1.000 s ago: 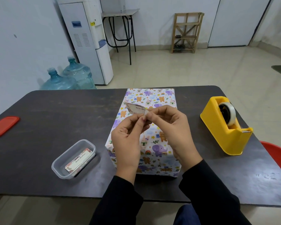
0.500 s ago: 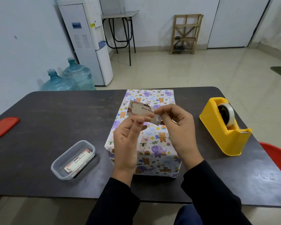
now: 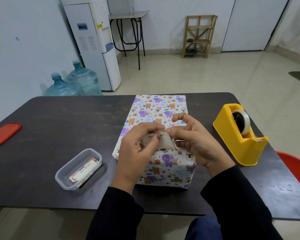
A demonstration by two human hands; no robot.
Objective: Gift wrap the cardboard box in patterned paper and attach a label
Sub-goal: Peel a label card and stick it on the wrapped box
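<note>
The box [image 3: 158,108], wrapped in white paper printed with elephants and bears, lies lengthwise in the middle of the dark table [image 3: 59,129]. Just above its near half I hold a small white label [image 3: 164,140] with dark printed text, curved between both hands. My left hand [image 3: 137,149] pinches the label's left part between thumb and fingers. My right hand [image 3: 190,137] pinches its right edge, where a clear strip of tape seems to hang, with the index finger raised. Part of the label is hidden by my fingers.
A yellow tape dispenser [image 3: 239,135] stands on the table to the right of the box. A clear plastic tub [image 3: 78,168] with more labels sits at the near left, its red lid [image 3: 4,134] at the far left edge. A red chair [image 3: 296,168] shows at the right.
Both hands have lowered the label from above the box's middle down toward its near half. The label is now bent and held closer to the paper.
</note>
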